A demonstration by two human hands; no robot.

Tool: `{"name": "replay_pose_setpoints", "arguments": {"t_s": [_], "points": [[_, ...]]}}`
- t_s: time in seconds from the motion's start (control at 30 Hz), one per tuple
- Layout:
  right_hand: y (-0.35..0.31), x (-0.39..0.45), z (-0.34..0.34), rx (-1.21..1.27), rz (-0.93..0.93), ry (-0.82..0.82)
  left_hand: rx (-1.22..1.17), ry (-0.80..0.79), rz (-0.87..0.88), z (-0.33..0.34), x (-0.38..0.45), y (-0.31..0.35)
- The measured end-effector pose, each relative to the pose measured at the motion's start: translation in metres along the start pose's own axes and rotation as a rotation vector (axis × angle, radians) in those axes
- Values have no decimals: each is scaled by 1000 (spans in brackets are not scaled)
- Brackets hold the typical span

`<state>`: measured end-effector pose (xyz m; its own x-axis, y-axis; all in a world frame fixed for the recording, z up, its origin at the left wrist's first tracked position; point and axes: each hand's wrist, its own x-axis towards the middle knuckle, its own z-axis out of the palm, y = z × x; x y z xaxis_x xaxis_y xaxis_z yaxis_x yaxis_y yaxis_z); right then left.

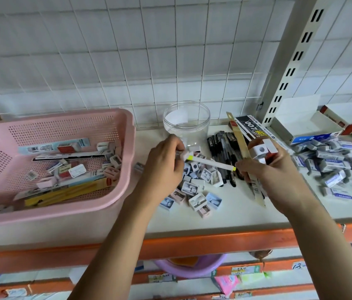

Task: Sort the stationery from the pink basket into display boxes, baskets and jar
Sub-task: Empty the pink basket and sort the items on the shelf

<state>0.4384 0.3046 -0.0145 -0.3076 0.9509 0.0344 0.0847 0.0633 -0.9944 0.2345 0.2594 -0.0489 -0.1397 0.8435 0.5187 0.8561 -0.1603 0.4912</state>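
Pink plastic with little holes, the basket (67, 135) sits left on the shelf (224, 215), stationery still inside. I see my left hand (164, 165) pinching one end of a thin white pen (210, 163). My right hand (272, 172) clamps flat rulers (241, 144) and blocky white sharpeners (261, 151). The round clear jar (187, 124) stands behind.

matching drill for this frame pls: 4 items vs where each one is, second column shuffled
Items:
1. clear jar
2. white pen
3. black pens
4. wooden ruler

Places:
A. held between left hand and right hand
B. upright in the right hand
C. piled on the shelf, right of the jar
D. standing at the back, by the pink basket

Pairs: 1-D, 2-A, 3-C, 4-B
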Motion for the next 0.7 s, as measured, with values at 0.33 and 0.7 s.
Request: {"name": "replay_pose_setpoints", "arguments": {"t_s": [0.33, 0.7], "points": [[0, -13, -25, -51, 7, 86, 373, -400, 168, 29, 30, 13], [7, 7, -110, -59, -51, 21, 274, -101, 22, 52, 48, 83]]}}
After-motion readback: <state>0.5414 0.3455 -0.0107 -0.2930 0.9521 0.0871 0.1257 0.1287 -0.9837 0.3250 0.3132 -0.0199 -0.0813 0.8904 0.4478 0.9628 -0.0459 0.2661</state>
